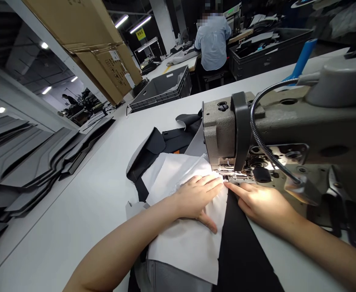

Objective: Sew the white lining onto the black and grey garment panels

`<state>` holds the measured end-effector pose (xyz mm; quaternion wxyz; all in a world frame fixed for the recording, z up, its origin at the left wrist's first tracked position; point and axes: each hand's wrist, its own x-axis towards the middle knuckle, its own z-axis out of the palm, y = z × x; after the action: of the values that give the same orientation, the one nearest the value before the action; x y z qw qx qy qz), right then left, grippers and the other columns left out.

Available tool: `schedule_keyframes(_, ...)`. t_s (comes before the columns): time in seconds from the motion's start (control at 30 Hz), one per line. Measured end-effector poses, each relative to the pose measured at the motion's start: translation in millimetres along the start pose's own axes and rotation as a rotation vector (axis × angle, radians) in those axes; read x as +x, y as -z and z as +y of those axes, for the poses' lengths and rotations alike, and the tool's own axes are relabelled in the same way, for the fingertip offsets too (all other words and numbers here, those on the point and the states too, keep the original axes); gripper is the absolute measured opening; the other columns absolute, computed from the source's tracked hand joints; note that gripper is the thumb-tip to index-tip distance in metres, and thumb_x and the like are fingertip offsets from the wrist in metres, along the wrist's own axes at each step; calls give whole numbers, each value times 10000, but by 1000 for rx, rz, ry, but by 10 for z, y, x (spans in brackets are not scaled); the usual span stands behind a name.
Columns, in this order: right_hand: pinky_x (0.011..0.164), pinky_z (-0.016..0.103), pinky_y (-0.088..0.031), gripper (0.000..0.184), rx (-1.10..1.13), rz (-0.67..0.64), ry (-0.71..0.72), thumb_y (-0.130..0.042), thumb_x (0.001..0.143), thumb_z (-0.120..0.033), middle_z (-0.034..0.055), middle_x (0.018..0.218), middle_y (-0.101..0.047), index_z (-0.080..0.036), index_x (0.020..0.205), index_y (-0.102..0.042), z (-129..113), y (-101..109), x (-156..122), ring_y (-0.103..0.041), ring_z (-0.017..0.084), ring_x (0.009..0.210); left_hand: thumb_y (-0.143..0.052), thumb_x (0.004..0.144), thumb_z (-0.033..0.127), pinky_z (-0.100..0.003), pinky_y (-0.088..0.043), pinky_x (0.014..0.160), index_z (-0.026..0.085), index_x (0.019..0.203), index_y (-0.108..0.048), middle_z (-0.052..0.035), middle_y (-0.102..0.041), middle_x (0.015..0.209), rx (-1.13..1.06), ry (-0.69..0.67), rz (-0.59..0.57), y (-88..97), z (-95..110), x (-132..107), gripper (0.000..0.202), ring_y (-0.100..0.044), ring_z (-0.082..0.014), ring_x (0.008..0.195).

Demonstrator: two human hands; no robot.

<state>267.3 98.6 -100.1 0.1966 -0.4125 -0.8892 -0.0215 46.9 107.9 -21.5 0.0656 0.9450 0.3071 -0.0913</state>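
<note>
My left hand [196, 196] lies flat on a white fabric piece [187, 247], its fingers stretched toward the needle area and its thumb spread. The index finger of my right hand [258, 200] points to the fabric's right edge, close beside the presser foot; its other fingers are bent. A black fabric panel [241, 247] lies under the white piece and extends toward me. More black and grey material [153, 146] is bunched behind it. The sewing machine [223, 134] stands at the right, its lamp lighting the spot by my fingertips. The needle tip cannot be made out.
Black-handled scissors [337, 194] rest by the machine at the right. Stacked grey panels [44, 150] line the left side. Beyond the white table [105, 194] are a grey crate [162, 89], a cardboard box [95, 44] and a seated person [213, 42].
</note>
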Motion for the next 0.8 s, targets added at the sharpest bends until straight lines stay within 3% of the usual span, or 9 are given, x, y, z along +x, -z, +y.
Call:
schedule_keyframes(0.13,477,266,-421,412,23,46,-25,-329,886,-179,68,762,-615,-145,1223,-564,48,-26,-61,-584,183,598,-604,710,679,-391,-213,1091,133,1414,-271,-123,-308,1470,-5,29,3,-12,-56,72,951,-206,-279,1372)
schedule_keyframes(0.23,504,281,-449,397,123,29,-12,-341,901,-205,79,860,-607,-181,1238,-549,103,84,-222,-590,182,632,-568,754,669,-396,-220,1091,147,1402,-287,-124,-338,1446,-25,62,13,24,8,76,878,-244,-281,1351)
schedule_keyframes(0.3,675,327,-503,428,210,-16,90,-411,858,-187,94,1056,-591,-230,1269,-520,134,224,-364,-611,221,856,-560,778,648,-422,-268,1067,149,1353,-356,-135,-385,1400,-34,156,-9,86,161,54,788,-301,-304,1309)
schedule_keyframes(0.4,904,436,-449,526,267,-68,324,-544,766,-211,78,1328,-466,-293,1284,-504,100,420,-511,-459,303,1183,-537,805,607,-440,-431,904,140,1181,-486,-138,-512,1206,-70,379,-122,202,497,26,601,-493,-320,1093)
schedule_keyframes(0.47,943,437,-421,492,284,-50,461,-548,774,-187,72,1326,-480,-281,1257,-527,-13,464,-508,-449,286,1191,-538,807,521,-406,-498,746,141,1113,-506,-124,-550,1079,-92,488,-250,256,690,34,490,-568,-298,920)
schedule_keyframes(0.53,930,401,-423,394,330,4,543,-486,823,-112,74,1184,-579,-241,1185,-572,-188,425,-436,-524,231,1071,-560,770,399,-377,-513,658,143,1146,-485,-121,-561,1036,-83,549,-359,279,790,61,462,-595,-293,854)
schedule_keyframes(0.67,853,382,-448,345,417,82,517,-437,839,-61,89,987,-626,-202,1102,-610,-510,278,-294,-559,209,936,-567,717,296,-408,-518,657,222,1374,-272,-135,-564,1090,-51,648,-418,284,718,107,725,-618,-320,887)
schedule_keyframes(0.73,895,413,-432,439,469,19,471,-502,781,-85,104,1096,-600,-226,1191,-571,-570,265,-290,-534,240,1036,-521,762,354,-417,-515,670,254,1396,-226,-117,-595,1050,-105,675,-396,283,624,116,707,-628,-317,880)
schedule_keyframes(0.8,985,482,-368,621,535,-104,474,-594,683,-149,118,1246,-533,-252,1288,-502,-567,293,-320,-477,289,1154,-464,804,419,-396,-513,689,225,1346,-311,-94,-629,985,-162,692,-314,268,545,122,595,-634,-301,866)
